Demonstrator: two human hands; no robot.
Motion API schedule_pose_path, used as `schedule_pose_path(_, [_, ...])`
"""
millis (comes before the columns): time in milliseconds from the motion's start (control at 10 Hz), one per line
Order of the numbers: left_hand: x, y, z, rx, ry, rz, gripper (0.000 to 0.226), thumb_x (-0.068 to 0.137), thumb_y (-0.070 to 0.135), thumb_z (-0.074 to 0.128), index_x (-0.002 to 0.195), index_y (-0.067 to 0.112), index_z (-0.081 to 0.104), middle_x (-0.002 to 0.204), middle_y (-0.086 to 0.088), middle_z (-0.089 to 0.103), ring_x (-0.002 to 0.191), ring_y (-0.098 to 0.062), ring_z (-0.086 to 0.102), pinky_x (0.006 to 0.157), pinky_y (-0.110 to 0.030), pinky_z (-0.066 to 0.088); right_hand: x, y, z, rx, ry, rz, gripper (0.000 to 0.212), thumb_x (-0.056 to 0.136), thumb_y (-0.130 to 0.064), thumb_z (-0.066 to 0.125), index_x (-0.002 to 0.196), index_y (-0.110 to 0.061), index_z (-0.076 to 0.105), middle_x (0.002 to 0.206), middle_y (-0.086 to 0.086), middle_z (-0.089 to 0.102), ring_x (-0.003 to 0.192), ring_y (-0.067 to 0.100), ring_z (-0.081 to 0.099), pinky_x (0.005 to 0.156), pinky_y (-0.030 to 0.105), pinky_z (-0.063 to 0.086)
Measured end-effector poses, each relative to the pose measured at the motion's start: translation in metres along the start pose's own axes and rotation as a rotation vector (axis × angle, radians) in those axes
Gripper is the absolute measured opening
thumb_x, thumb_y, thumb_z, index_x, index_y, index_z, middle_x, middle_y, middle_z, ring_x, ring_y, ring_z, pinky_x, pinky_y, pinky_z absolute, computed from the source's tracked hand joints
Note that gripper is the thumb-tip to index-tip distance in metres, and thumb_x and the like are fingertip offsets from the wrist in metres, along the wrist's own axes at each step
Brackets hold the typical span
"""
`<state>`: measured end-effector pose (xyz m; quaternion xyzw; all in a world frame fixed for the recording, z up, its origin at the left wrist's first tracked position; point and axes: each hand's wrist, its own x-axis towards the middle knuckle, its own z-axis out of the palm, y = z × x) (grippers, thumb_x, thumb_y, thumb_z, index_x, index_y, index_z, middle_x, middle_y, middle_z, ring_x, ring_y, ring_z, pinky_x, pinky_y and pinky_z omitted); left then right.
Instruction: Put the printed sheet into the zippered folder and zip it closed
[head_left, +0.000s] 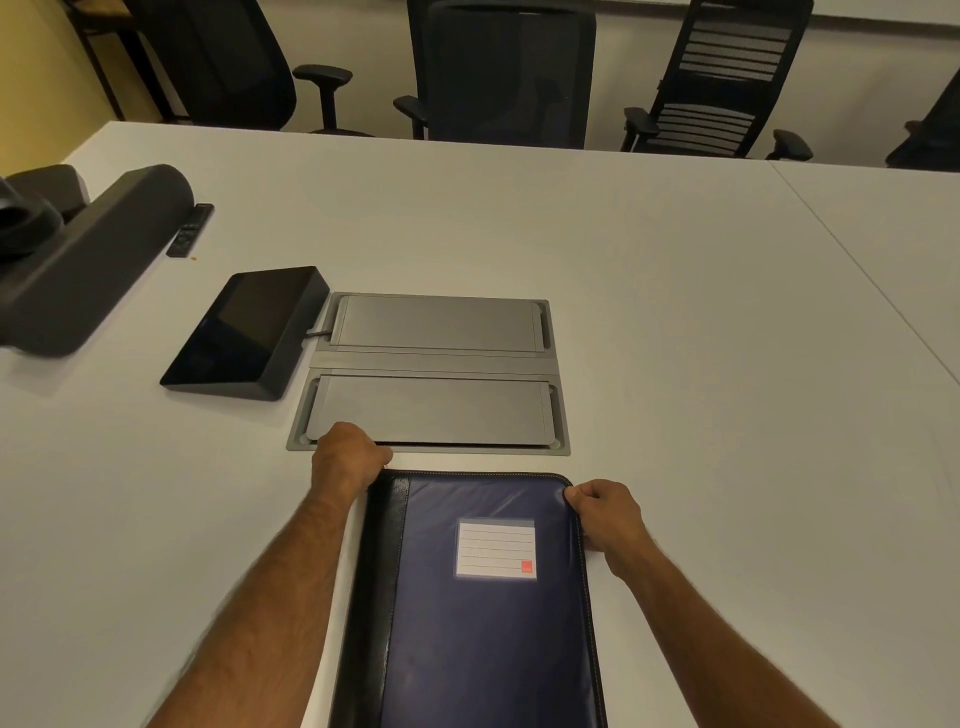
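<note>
Your left hand (349, 457) and right hand (605, 512) each clenched a far corner of the closed zippered folder (483, 613) on the table (675, 312).

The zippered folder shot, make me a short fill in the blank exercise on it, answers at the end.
1. The folder cover is dark ____ with a black spine.
2. The left hand grips the folder's far ____ corner.
3. On the cover sits a lined white ____ with a small red square.
4. The right hand pinches the folder's far ____ corner.

Answers: blue; left; label; right
</note>
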<state>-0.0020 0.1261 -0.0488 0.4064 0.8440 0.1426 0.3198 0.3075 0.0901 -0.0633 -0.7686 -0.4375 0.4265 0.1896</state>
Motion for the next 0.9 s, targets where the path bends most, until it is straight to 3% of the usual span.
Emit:
schedule_pose_path(200, [-0.009, -0.005, -0.002, -0.018, 0.024, -0.017, 0.02, 0.077, 0.017, 0.071, 0.065, 0.004, 0.061, 0.062, -0.01, 0.062, 0.059, -0.023, 0.06, 0.053, -0.026, 0.043, -0.003, -0.003, 0.0, -0.017, 0.018, -0.006, 0.027, 0.094, -0.029, 0.054, 0.072, -0.015, 0.06, 0.084, 0.014, 0.067, 0.079, 0.03, 0.064, 0.082, 0.043, 0.058])
schedule_pose_path(400, [-0.018, -0.012, -0.001, -0.004, 0.022, -0.013, 0.009, 0.08, 0.014, 0.062, 0.074, 0.008, 0.065, 0.073, -0.01, 0.068, 0.067, -0.027, 0.066, 0.065, -0.034, 0.054, -0.008, -0.007, -0.001, -0.052, 0.06, -0.027, 0.024, 0.092, -0.029, 0.058, 0.069, -0.02, 0.059, 0.082, 0.008, 0.067, 0.074, 0.024, 0.063, 0.081, 0.04, 0.058])
schedule_pose_path(500, [-0.024, -0.014, 0.0, -0.01, 0.025, -0.026, 0.014, 0.082, 0.016, 0.059, 0.07, 0.01, 0.06, 0.075, -0.01, 0.067, 0.066, -0.024, 0.061, 0.061, -0.032, 0.048, -0.012, -0.011, -0.004, -0.106, 0.075, -0.054, 0.011, 0.089, -0.03, 0.062, 0.084, -0.02, 0.061, 0.091, 0.004, 0.067, 0.082, 0.022, 0.063, 0.083, 0.038, 0.056])
schedule_pose_path(600, [-0.029, -0.017, 0.002, -0.021, 0.041, -0.016, 0.012, 0.083, 0.02, 0.057, 0.074, 0.012, 0.059, 0.081, -0.01, 0.068, 0.07, -0.024, 0.059, 0.062, -0.031, 0.046, -0.016, -0.011, -0.007, -0.132, 0.082, -0.065, 0.023, 0.086, -0.031, 0.066, 0.103, -0.016, 0.063, 0.102, 0.003, 0.066, 0.091, 0.022, 0.063, 0.084, 0.034, 0.052])
schedule_pose_path(700, [-0.047, -0.022, 0.004, 0.016, 0.103, 0.05, 0.021, 0.089, 0.033, 0.059, 0.103, 0.017, 0.061, 0.103, -0.005, 0.066, 0.094, -0.026, 0.06, 0.074, -0.035, 0.048, -0.029, -0.015, -0.012, -0.115, 0.122, -0.136, 0.027, 0.086, -0.026, 0.067, 0.11, -0.013, 0.062, 0.108, 0.005, 0.067, 0.09, 0.019, 0.061, 0.084, 0.031, 0.049])
schedule_pose_path(800, [-0.062, -0.025, 0.004, 0.142, 0.192, 0.198, 0.037, 0.091, 0.042, 0.059, 0.119, 0.019, 0.056, 0.117, -0.003, 0.063, 0.108, -0.025, 0.055, 0.08, -0.039, 0.048, -0.04, -0.02, -0.018, -0.064, 0.19, -0.196, 0.02, 0.087, -0.022, 0.066, 0.105, -0.013, 0.064, 0.106, 0.006, 0.069, 0.084, 0.016, 0.059, 0.083, 0.03, 0.049])
schedule_pose_path(900, [-0.078, -0.029, 0.011, 0.367, 0.277, 0.49, 0.055, 0.088, 0.054, 0.057, 0.131, 0.019, 0.051, 0.131, -0.004, 0.058, 0.121, -0.025, 0.05, 0.094, -0.041, 0.047, -0.061, -0.034, -0.032, 0.113, 0.303, -0.307, 0.009, 0.086, -0.022, 0.067, 0.094, -0.017, 0.068, 0.091, 0.0, 0.07, 0.079, 0.013, 0.063, 0.085, 0.036, 0.056])
